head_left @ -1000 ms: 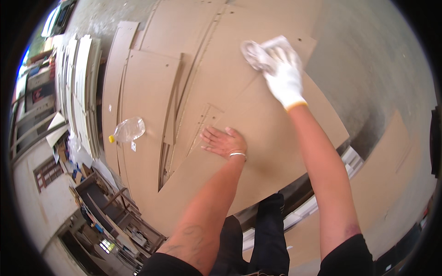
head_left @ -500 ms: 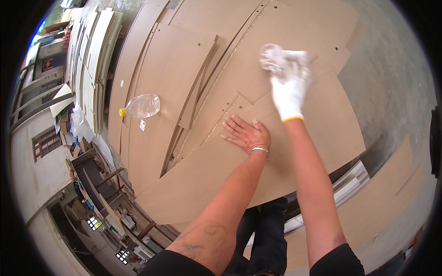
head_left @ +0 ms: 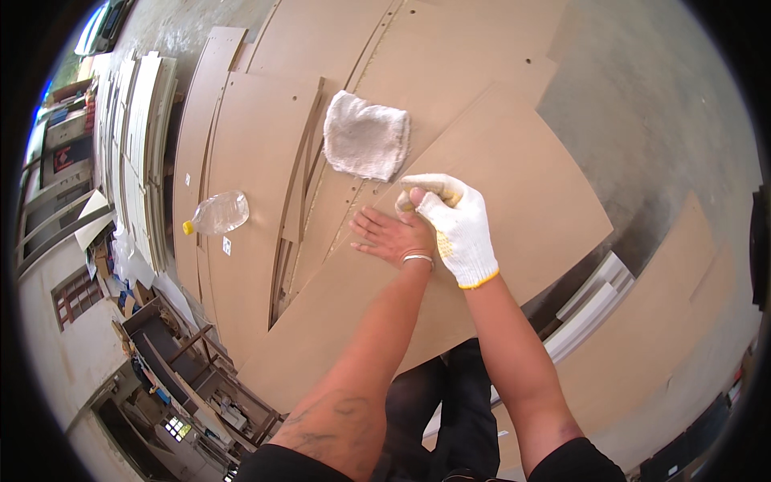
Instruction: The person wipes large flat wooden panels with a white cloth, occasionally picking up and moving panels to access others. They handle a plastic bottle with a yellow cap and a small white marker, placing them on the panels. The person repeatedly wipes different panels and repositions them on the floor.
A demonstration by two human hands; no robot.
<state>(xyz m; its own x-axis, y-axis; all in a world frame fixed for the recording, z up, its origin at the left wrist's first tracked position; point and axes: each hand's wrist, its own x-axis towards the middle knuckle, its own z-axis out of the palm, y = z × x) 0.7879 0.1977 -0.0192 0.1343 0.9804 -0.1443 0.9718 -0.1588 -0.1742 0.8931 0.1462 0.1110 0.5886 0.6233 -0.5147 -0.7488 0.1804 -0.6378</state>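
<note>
A large tan board [head_left: 514, 185] lies in front of me on top of other boards. My left hand [head_left: 393, 234], bare with a pale band at the wrist, rests flat on it with the fingers spread. Just to the right, my right hand [head_left: 456, 225] wears a white knit glove with yellow dots and a yellow cuff. Its fingers curl in towards the thumb above the board, and a bare fingertip shows among them; I see nothing held there. Beyond both hands, a crumpled whitish terry cloth [head_left: 365, 135] lies on the boards, apart from either hand.
A clear plastic bottle with a yellow cap [head_left: 217, 214] lies on the boards at the left. White panels [head_left: 140, 136] are stacked farther left. Beside my legs are white strips [head_left: 594, 289] and another tan board [head_left: 642, 313]. A cluttered workbench [head_left: 173, 353] stands at the lower left.
My right hand has let go of the cloth and come back close to my left hand. The cloth now lies on the boards. The view has shifted; my left hand stays flat.
</note>
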